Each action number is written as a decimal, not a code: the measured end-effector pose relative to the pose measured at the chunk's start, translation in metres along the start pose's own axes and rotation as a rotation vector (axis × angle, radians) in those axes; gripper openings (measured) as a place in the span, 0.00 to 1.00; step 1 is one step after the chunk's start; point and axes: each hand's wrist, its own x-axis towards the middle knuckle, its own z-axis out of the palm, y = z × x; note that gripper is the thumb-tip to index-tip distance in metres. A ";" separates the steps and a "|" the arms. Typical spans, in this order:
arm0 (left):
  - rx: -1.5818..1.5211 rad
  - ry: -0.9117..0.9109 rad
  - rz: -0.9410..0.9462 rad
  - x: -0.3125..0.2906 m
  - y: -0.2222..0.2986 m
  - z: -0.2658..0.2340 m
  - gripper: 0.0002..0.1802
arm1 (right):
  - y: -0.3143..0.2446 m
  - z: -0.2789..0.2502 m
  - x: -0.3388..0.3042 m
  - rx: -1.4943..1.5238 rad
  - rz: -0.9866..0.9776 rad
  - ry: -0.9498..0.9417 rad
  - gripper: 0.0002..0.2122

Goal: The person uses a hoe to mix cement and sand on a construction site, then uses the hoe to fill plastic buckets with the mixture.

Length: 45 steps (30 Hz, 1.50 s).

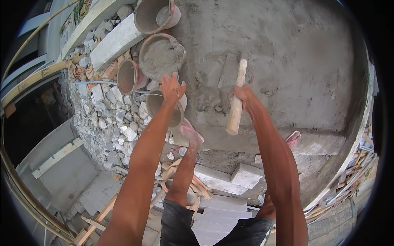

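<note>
My left hand (172, 88) reaches to the near rim of a bucket filled with grey wet mortar (163, 57). Its fingers look spread apart; whether they touch the rim I cannot tell. In my right hand (244, 94) is a length of pale wood (235, 114), gripped near its middle and held over the grey cement surface (283, 82). Beyond that wood, a straight-edged mark (228, 70) shows in the cement. Just below my left hand stands another bucket (154, 107), partly hidden by my forearm.
A smaller bucket (127, 76) and a large tilted one (148, 18) stand by the mortar. Rubble (111, 119) lies to the left, beside a long white block (117, 42). White blocks (246, 175) lie near my feet. A low wall edge (366, 110) curves along the right.
</note>
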 end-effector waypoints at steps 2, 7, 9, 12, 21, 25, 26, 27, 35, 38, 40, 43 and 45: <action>0.079 0.047 0.034 0.005 -0.012 -0.007 0.21 | 0.001 0.002 0.005 -0.015 0.033 0.011 0.25; -0.387 0.029 -0.044 0.031 -0.022 -0.076 0.21 | 0.005 0.003 0.002 0.078 -0.081 0.026 0.26; -0.275 0.057 0.111 0.038 -0.011 -0.100 0.22 | 0.008 0.006 0.003 0.102 -0.097 0.038 0.26; -0.182 0.056 0.247 0.066 -0.016 -0.143 0.23 | 0.004 0.003 0.006 0.077 -0.055 -0.043 0.28; -0.042 0.126 0.517 0.072 -0.061 -0.127 0.18 | -0.006 0.020 0.001 -0.031 -0.053 0.035 0.25; -0.106 0.031 0.362 0.060 -0.022 -0.125 0.15 | -0.010 -0.001 0.003 -0.058 -0.004 0.038 0.22; -0.101 -0.067 0.376 0.053 -0.026 -0.127 0.15 | -0.006 0.005 0.002 -0.062 0.025 0.045 0.21; -0.098 -0.070 0.369 0.053 -0.034 -0.127 0.15 | -0.004 0.009 0.003 -0.064 0.030 0.039 0.21; -0.166 -0.032 0.343 0.075 -0.062 -0.140 0.20 | -0.010 0.007 0.002 -0.091 0.062 0.094 0.20; -0.222 -0.161 0.234 0.102 -0.064 -0.172 0.23 | -0.008 0.011 0.006 -0.071 0.043 0.050 0.20; -0.245 -0.158 0.194 0.097 -0.075 -0.174 0.24 | -0.004 0.017 -0.005 -0.107 0.069 0.052 0.19; -0.215 -0.211 0.275 0.096 -0.060 -0.170 0.25 | -0.017 0.005 0.005 -0.130 0.051 0.077 0.19; -0.235 -0.191 0.266 0.101 -0.064 -0.164 0.26 | -0.016 0.009 0.007 -0.119 0.056 0.042 0.19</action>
